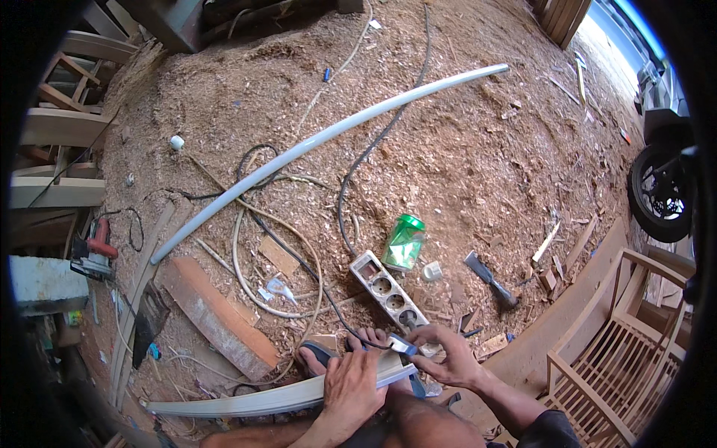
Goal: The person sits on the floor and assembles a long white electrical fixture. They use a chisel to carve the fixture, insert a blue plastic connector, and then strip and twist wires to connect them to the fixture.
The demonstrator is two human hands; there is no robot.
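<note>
A long pale grooved strip lies across my lap, its right end between my hands. My left hand is closed around the strip near that end, fingers pressed over its top. My right hand pinches a small blue and silver tool at the strip's end; its exact kind is partly hidden by my fingers. Just beyond, a white power strip with round sockets lies on the shavings, a dark cord running past it. A crushed green can stands against its right side.
A long white pipe crosses the shavings-covered floor, over tangled cords. A chisel-like tool lies right of the can. A wooden plank and red power tool are at left; a slatted wooden frame and motorcycle wheel at right.
</note>
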